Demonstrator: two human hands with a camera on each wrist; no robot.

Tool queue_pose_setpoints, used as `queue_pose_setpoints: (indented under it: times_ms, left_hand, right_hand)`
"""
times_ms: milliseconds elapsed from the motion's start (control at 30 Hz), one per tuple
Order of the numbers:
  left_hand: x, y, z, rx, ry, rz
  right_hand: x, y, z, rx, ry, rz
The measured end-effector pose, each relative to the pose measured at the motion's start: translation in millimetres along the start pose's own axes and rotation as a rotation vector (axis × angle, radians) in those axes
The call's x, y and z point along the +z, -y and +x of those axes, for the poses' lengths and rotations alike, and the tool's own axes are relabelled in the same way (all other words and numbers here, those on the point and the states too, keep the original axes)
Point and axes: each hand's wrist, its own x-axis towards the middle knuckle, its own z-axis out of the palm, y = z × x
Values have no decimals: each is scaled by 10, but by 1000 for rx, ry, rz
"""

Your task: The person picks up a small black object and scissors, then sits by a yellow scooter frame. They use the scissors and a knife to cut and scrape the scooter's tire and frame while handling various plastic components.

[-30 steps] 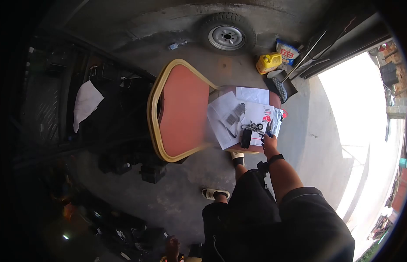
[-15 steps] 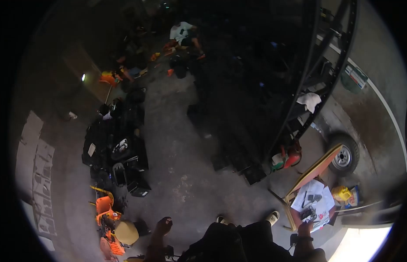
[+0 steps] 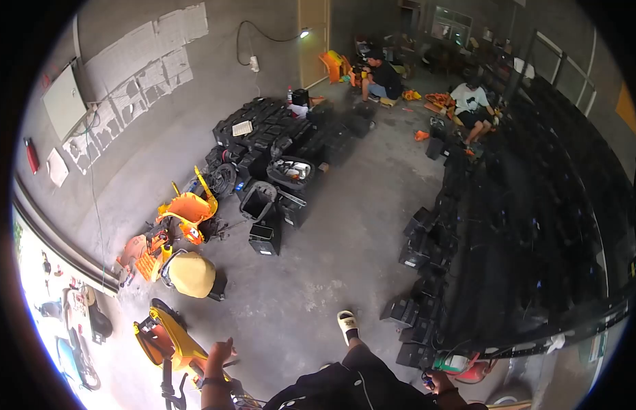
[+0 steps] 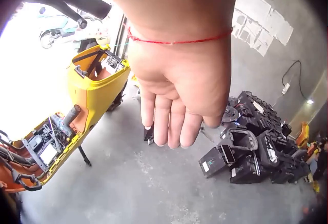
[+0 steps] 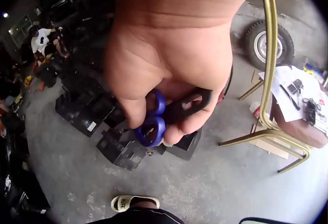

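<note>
A yellow scooter body (image 4: pixel 102 88) stands beside the left hand (image 4: pixel 174 85), which hangs palm bared to its wrist camera, fingers straight, close together, pointing down over the floor. The right hand (image 5: pixel 169 75), lowered near the black boxes (image 5: pixel 120 149), curls its fingers round blue loop handles (image 5: pixel 155 116) and a black handle (image 5: pixel 177 112). A thin red string (image 4: pixel 171 43) circles the left wrist.

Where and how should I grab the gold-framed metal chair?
Probably best by its upright gold back frame, coming from behind with a wrapping grip: that rail is slim and exposed, while the reddish-brown seat carries loose white papers.
</note>
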Motion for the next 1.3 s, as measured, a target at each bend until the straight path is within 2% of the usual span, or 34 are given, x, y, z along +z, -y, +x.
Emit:
queue_pose_setpoints:
  times_ms: [33, 67, 100, 167, 200, 233, 267, 300, 333, 367, 400, 467, 500, 533, 567, 600, 633, 700, 733, 767, 900, 967, 1000, 1033, 1100, 1167, 1200, 1233, 1267, 1300]
  left_hand:
    - [-43, 34, -156, -13, -13, -26]
    - [-63, 87, -329, -6, -144, -275]
    - [-52, 145, -445, -8, -283, -526]
    - [-82, 264, -673, -2, -517, -29]
    - [78, 623, -570, -45, -541, -155]
    - [145, 597, -743, -66, -586, -221]
    - [287, 754, -711, -235, -535, -406]
    - [537, 1093, -596, -179, -581, -375]
    - [575, 955, -820, -291, -528, -362]
    - [517, 632, -1037, -391, -468, -353]
    - [615, 521, -1187, -436, -478, -390]
    - [776, 398, -1363, -486, -391, -602]
    - [844, 325, -1396, -516, -398, -630]
    - [883, 264, -1405, -491, -415, -606]
    - [895, 257, -1399, -461, -434, -582]
    - [1028, 359, -1253, -376, -611, -416]
    - [849, 269, -1244, -392, -628, -439]
    - [19, -241, -1339, -184, -526, -632]
    - [-296, -291, -1335, -112, -545, -658]
    - [-575, -270, -1321, -39, -567, -681]
    - [-1474, 236, -1166, -29, -781, -552]
    - [-1665, 533, -1047, -270, -953, -503]
    - [-1707, 699, -1023, -341, -932, -388]
    - [-1742, 817, -1055, -362, -947, -409]
    - [-1745, 1034, -1119, -375, -820, -310]
    - [-1712, 1272, -1174, -370, -819, -402]
    - [-1748, 1357, -1247, -424, -745, -411]
    - [-1785, 1431, -1318, -473, -669, -413]
    - [-1841, 1468, -1390, -532, -696, -426]
    - [-1855, 1529, -1453, -538, -682, -424]
  right_hand:
    - [44, 312, 176, 9, -61, -57]
    - [92, 646, 354, 3, -147, -149]
    - [147, 980, 597, -22, -146, -230]
    - [457, 1717, 962, -42, -158, -272]
    - [698, 2088, 1148, -63, -146, -260]
    - [980, 2431, 1319, -89, -124, -270]
    - [1324, 2772, 1451, -126, -92, -313]
    - [1761, 3071, 1516, -168, -60, -413]
    - [2214, 3387, 1576, -215, -31, -511]
    - [2660, 3694, 1620, -314, -1, -615]
    - [3048, 3968, 1697, -311, 103, -665]
    - [3909, 4389, 1648, -295, 281, -708]
    - [4407, 4530, 1476, -286, 358, -710]
    - [4844, 4599, 1358, -284, 374, -743]
    - [5289, 4635, 1208, -279, 455, -655]
    - [5684, 4630, 1083, -274, 537, -564]
    - [6032, 4587, 967, -281, 556, -590]
    - [6674, 4432, 741, -217, 677, -652]
    - [6936, 4317, 672, -202, 714, -694]
    - [7173, 4212, 631, -210, 732, -726]
    - [7944, 3811, 610, 4, 857, -945]
    - [8164, 3665, 537, -18, 804, -1031]
    - [8145, 3683, 534, -23, 795, -1067]
    - [8218, 3651, 559, -16, 730, -1103]
    - [8741, 3519, 472, -13, 696, -1155]
    - [9005, 3516, 421, -14, 638, -1132]
    - [9238, 3490, 452, 13, 720, -1114]
    - [9543, 3397, 374, 39, 620, -1096]
    - [9840, 3323, 288, 17, 611, -1136]
    - [10156, 3168, -46, 8, 680, -1139]
